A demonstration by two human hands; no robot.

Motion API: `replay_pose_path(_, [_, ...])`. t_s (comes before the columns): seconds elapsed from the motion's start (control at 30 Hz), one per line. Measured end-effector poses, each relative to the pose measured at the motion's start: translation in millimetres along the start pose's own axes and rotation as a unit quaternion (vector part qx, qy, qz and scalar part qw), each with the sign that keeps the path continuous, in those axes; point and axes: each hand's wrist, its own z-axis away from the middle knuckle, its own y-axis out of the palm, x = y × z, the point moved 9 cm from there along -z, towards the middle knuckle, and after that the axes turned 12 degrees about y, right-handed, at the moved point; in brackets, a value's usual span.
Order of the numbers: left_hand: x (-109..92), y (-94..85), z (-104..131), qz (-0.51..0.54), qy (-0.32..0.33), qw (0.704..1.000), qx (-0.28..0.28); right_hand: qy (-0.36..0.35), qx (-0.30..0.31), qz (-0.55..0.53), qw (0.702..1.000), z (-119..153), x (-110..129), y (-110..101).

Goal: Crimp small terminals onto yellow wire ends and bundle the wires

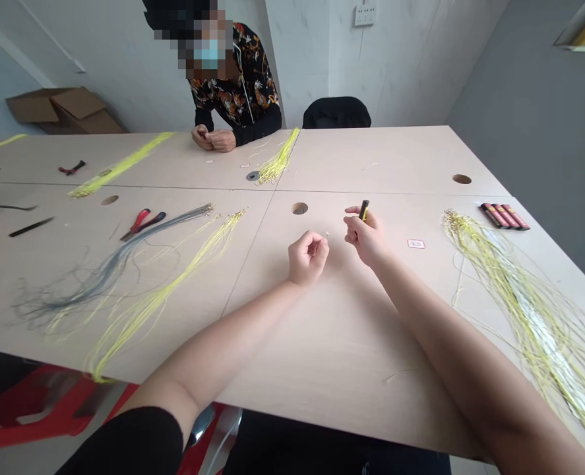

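Observation:
My left hand (308, 257) is closed in a pinch above the middle of the table. A tiny pale-yellow tip (327, 233) shows just beyond its fingertips; the rest is hidden. To its right, my right hand (365, 234) is wrapped round a short black-and-yellow stick (364, 210), perhaps a lighter, which points upward. The hands are apart. Left of them lie a bundle of yellow strands (173, 284) and a bundle of grey strands (119, 254). A larger yellow bundle (510, 290) spreads along the right side.
Several red-and-black sticks (504, 216) lie at the right edge, near a small label (415, 244). Red-handled pliers (141, 223) lie left. The table has round holes (299, 208). Across it a person (252, 79) leans with hands together, near more yellow strands (279, 158).

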Motion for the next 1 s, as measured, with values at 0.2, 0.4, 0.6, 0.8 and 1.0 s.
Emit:
replay_pose_path(0.2, [-3,0.5,-2,0.006,0.001,1.0,0.005,0.077,-0.033,0.191,0.978,-2,26,-16])
replay_pose_path(0.4, [-4,0.1,-2,-0.001,0.012,1.0,0.01,-0.056,-0.209,0.56,0.8,11,97,-70])
replay_pose_path(0.6, [-6,-0.5,-5,-0.013,0.013,1.0,0.015,-0.013,-0.345,0.58,0.737,33,146,-160])
replay_pose_path(0.8, [-8,0.3,-5,-0.018,0.018,0.999,0.023,0.101,-0.462,0.587,0.657,36,138,-236])
replay_pose_path(1.0, [-5,1.3,-3,-0.019,0.01,0.999,0.032,0.079,-0.493,0.614,0.611,35,123,-258])
